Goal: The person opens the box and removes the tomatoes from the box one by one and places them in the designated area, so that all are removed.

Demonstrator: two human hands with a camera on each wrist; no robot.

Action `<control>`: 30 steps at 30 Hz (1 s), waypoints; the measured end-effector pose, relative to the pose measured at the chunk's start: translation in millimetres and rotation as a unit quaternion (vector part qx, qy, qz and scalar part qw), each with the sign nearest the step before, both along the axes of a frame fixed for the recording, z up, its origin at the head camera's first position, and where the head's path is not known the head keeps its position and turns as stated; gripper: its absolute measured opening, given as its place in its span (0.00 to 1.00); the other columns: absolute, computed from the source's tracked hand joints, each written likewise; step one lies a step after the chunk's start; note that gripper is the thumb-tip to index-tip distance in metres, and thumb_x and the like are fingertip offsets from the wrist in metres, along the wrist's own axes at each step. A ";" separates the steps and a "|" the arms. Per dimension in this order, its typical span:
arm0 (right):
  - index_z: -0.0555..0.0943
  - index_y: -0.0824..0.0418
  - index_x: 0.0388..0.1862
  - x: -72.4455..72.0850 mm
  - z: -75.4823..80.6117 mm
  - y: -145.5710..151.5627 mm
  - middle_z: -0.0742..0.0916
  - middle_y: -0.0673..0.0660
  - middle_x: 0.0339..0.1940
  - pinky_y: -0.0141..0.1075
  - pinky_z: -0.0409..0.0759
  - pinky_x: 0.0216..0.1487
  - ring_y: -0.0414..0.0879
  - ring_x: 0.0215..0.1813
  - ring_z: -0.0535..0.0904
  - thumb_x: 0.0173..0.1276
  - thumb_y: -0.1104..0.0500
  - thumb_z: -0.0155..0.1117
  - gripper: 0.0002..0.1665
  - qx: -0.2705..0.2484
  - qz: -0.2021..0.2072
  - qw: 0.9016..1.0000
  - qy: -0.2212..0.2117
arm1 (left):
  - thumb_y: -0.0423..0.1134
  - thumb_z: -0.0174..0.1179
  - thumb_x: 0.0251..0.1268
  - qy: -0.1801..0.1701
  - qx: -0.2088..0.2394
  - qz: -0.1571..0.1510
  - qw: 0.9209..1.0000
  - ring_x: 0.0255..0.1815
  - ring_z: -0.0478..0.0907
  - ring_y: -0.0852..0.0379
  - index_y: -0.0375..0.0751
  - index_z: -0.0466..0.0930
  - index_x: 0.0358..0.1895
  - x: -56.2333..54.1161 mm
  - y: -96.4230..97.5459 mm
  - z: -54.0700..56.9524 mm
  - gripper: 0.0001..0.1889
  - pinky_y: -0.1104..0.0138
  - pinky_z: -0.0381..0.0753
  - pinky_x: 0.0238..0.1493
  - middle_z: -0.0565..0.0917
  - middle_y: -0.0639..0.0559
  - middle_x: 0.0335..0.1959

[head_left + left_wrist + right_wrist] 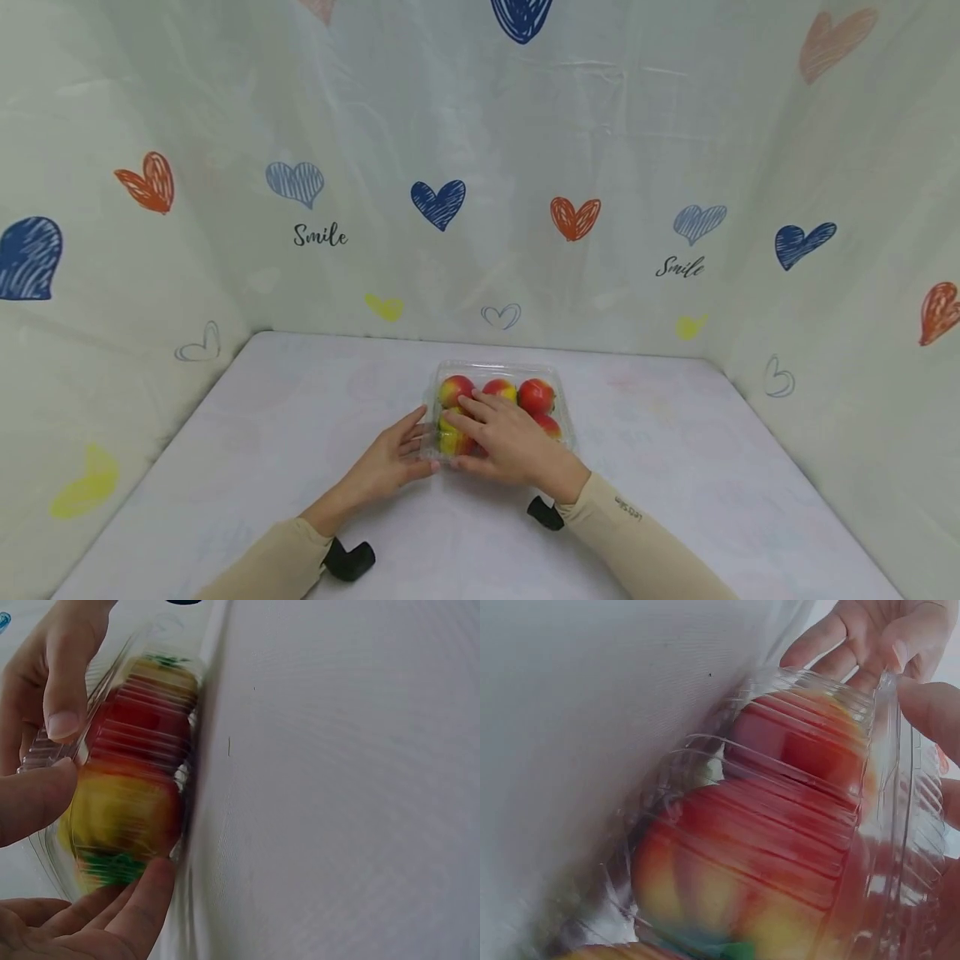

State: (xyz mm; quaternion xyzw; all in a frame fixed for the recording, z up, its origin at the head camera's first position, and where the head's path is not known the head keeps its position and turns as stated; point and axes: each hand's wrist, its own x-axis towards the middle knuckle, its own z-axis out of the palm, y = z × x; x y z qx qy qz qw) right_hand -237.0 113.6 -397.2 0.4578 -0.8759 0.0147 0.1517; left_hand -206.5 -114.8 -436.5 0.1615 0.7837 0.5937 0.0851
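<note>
A: Where's the box (pixel 498 369)?

B: Midway across the table (pixel 300 433), towards the curtain (pixel 360 125). It's clear plastic, with red-and-yellow fruit (pixel 537 396) inside.

A: And the hands?

B: In the head view, the left hand (pixel 390 458) is at the box's left end, fingers nearly straight and a little apart. The right hand (pixel 510 437) lies over the top, fingers spread, hiding some fruit.

A: What does the left wrist view add?

B: The left fingertips touching low on the end wall, and the thumb up at the rim. Also green leaves (pixel 112 868) behind the plastic, which the head view doesn't show clearly.

A: And the right wrist view?

B: The ribs (pixel 787 862) of the near wall, close up. The right fingers are cut off at its edge; I can't tell how firmly they press.
</note>
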 end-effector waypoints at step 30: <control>0.66 0.48 0.71 -7.9 4.3 -5.0 0.72 0.58 0.69 0.47 0.62 0.70 0.52 0.71 0.63 0.62 0.38 0.64 0.41 -0.003 0.032 0.999 -0.043 | 0.36 0.68 0.57 0.008 0.015 0.012 1.000 0.66 0.64 0.33 0.32 0.51 0.73 -2.9 1.2 -1.4 0.44 0.48 0.69 0.61 0.65 0.28 0.66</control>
